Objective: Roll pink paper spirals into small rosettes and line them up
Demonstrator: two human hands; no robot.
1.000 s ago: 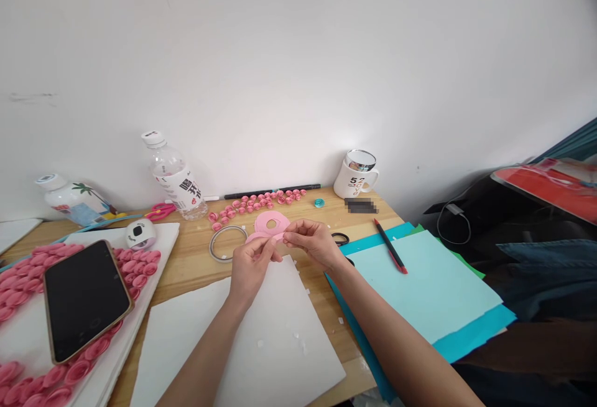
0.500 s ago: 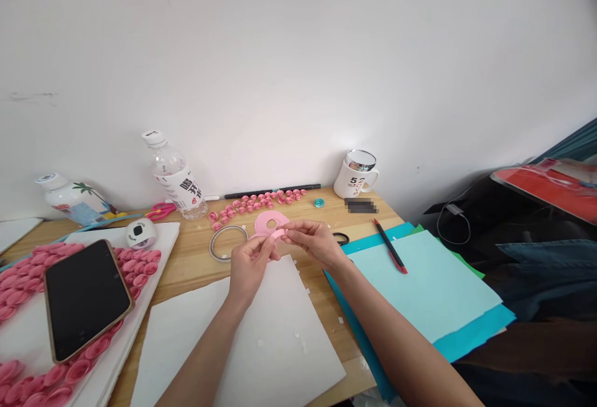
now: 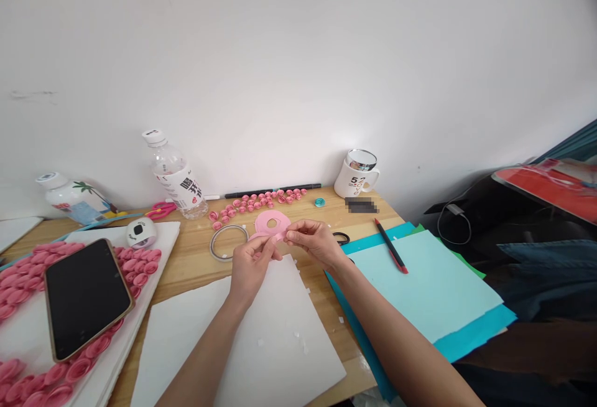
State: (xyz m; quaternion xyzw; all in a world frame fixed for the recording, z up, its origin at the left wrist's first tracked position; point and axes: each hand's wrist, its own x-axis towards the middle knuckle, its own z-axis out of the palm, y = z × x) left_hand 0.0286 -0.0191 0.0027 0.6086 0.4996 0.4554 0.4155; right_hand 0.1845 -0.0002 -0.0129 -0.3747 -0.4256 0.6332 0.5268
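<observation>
My left hand [image 3: 252, 262] and my right hand [image 3: 313, 240] meet over the wooden desk [image 3: 191, 264], both pinching a narrow pink paper strip [image 3: 278, 236] between fingertips. Just behind the strip lies a pink paper spiral disc [image 3: 271, 222]. A white sheet [image 3: 261, 338] lies under my forearms. A ring of clear tape [image 3: 227, 242] rests left of my left hand. A row of small pink paper roses [image 3: 254, 201] runs along the desk near the wall.
A phone [image 3: 84, 296] lies on a white board with pink roses [image 3: 140, 267] at left. A plastic bottle [image 3: 175, 177], white mug [image 3: 357, 177], black marker [image 3: 273, 191], pink scissors [image 3: 161, 210], red pen [image 3: 390, 246] on blue papers [image 3: 429, 289], dark bag [image 3: 536, 233] at right.
My fingers have shifted slightly along the pink strip, working it between both hands. Everything else on the desk stays where it was.
</observation>
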